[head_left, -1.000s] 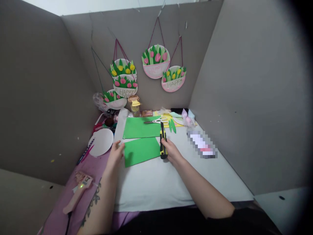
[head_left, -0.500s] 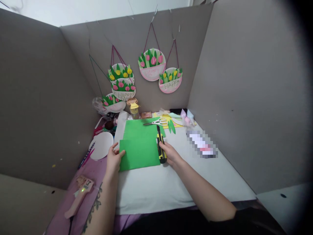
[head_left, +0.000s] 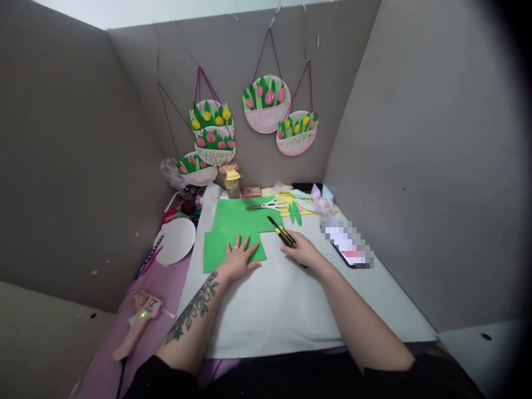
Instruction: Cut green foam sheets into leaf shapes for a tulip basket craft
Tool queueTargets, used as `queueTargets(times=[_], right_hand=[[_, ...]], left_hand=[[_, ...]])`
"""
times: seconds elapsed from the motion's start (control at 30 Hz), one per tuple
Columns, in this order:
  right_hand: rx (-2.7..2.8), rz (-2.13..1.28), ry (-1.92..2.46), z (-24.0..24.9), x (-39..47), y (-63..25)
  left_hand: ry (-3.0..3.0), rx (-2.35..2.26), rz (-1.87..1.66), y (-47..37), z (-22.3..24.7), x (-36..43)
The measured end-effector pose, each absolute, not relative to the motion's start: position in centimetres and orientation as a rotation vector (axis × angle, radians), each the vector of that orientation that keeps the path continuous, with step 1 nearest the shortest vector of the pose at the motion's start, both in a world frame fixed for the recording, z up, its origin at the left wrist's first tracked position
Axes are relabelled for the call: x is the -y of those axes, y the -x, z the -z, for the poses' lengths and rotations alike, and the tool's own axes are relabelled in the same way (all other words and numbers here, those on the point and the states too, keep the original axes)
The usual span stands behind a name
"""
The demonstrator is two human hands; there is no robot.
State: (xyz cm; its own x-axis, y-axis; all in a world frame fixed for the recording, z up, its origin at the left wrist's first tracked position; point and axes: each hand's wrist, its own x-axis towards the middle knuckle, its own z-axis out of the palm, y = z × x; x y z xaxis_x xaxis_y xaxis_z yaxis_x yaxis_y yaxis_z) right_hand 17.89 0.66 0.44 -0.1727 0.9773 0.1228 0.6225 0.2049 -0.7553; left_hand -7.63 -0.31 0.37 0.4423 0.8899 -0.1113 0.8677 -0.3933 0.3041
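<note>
My left hand (head_left: 239,259) lies flat with fingers spread on a green sheet (head_left: 214,252), covering its right part. That sheet overlaps the near edge of a larger green sheet (head_left: 233,213) on the white cloth. To the right, my right hand (head_left: 305,250) is closed around a yellow and black utility knife (head_left: 284,235). Its dark blade points up and left, just over the cloth near the larger sheet's corner. White-handled scissors (head_left: 272,205) rest on the larger sheet, and cut green leaf shapes (head_left: 295,213) lie beside them.
A phone (head_left: 347,244) lies at the right. On the left are a white paper disc (head_left: 177,241) and a pink glue gun (head_left: 139,327). Along the back stand a yellow-topped jar (head_left: 233,183) and small bags (head_left: 323,199). Paper flower baskets (head_left: 267,105) hang on the grey partition.
My left hand has moved from the small sheet's left edge to lie flat on it. My right hand has shifted slightly right, and the knife has tilted from near upright to slanting left.
</note>
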Motion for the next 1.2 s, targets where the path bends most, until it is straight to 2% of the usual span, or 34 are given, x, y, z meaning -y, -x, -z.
queueTargets(times=[0.2,0.33,0.5,0.97,1.2], right_hand=[[2.236,-0.454,1.674,-0.3,-0.4,-19.2],[2.361,-0.268,1.768,-0.3,-0.5,-19.7],[2.435,-0.341,1.703,-0.5,-0.4,-20.2],[2.369,-0.239,1.823,-0.6,0.3,-19.7],[2.400,-0.263,1.701,-0.2,0.3,-19.4]], left_hand=[[-2.415,-1.714,-0.142,6.4,0.6,-0.4],[-2.405,-1.704,-0.050,6.5,0.9,-0.5],[-2.419,-1.729,-0.020,6.6,1.1,-0.4],[-2.436,-1.748,-0.048,6.8,1.2,-0.3],[-2.436,-1.755,-0.041,6.7,1.2,-0.3]])
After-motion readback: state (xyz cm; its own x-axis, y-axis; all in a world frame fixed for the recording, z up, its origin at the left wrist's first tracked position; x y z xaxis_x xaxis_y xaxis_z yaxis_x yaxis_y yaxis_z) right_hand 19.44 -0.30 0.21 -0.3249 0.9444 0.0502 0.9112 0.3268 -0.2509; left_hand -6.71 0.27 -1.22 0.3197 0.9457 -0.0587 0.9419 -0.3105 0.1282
